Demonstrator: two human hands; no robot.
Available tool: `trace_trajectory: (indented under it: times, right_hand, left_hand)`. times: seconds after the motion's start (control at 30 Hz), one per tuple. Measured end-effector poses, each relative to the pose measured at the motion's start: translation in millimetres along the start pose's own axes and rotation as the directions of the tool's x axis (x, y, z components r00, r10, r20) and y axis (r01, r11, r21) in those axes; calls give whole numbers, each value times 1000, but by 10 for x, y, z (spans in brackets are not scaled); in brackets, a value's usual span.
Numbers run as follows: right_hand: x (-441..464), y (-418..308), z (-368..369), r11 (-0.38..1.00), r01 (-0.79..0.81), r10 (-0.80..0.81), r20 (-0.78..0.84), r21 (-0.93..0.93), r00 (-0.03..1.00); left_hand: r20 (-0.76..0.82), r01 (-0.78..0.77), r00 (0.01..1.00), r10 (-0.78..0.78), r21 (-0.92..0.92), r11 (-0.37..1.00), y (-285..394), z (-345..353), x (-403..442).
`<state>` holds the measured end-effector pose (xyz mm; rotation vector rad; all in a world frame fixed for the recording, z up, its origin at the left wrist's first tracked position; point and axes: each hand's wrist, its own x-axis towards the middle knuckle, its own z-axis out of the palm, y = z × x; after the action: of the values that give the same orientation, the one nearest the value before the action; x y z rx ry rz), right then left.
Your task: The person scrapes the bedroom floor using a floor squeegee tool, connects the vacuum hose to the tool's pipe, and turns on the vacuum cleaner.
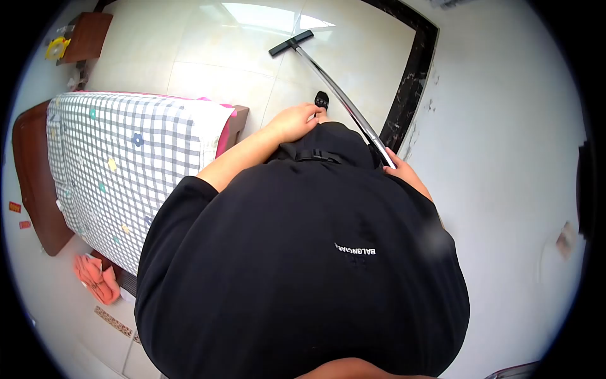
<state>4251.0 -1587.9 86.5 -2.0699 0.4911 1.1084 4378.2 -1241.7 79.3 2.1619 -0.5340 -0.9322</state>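
Note:
My right hand (pixel 396 165) is closed around the metal pole of a vacuum wand (pixel 344 98), near its lower end in the view, beside my hip. The wand slants away to the upper left, and its flat dark floor head (pixel 291 43) lies on the pale tiled floor (pixel 214 47). My left hand (pixel 297 122) rests at the front of my dark clothing (pixel 297 252), fingers slightly apart and bent, with nothing seen in it. A black buckle strap (pixel 317 155) crosses my waist just below that hand.
A bed with a checked cover (pixel 126 151) stands to the left, its brown headboard (pixel 39 180) beyond. A wooden cabinet (pixel 89 36) is at the upper left. Orange cloth (pixel 96 278) lies at the lower left. A white wall (pixel 499 164) with a dark skirting (pixel 404 95) runs along the right.

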Motion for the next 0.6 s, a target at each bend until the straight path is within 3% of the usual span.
trace_trajectory:
  times: [0.07,0.17,0.2,0.23,0.3,0.43,0.47,0.6]
  right_hand:
    - [-187,214,399,1000,3,-3,-26,-8,1000]
    - [-366,544,1095,995,-55,59,-51,83,997]
    - [-437,563,1319,993,-72,78,-61,99,995]
    - [-523,573,1557,977,-80,94,-57,199,994]
    - [-666,638,1919,960,-65,84,-55,273,995]
    - [-896,720,2490,950,4,40,-133,311,990]
    - [-1067,618,2519,954,-38,74,-109,298,991]
    - [-1418,1070,3000,945,-33,78,-125,326,989]
  left_hand:
    - [-86,-94,991,98,54,994,-186,199,-294]
    - [-146,-91,984,103,84,992,-575,502,-826]
    - [-100,-6,995,4,-17,1000,-698,584,-1024]
    - [-80,-10,997,8,-18,1000,-846,696,-1218]
    - [-49,228,971,-235,-121,966,-1089,927,-1611]
    - [-39,122,991,-130,-156,980,-1256,1227,-2233]
    - [9,188,981,-193,-262,946,-1158,1242,-2360]
    - [-36,108,993,-115,-150,983,-1237,1519,-2609]
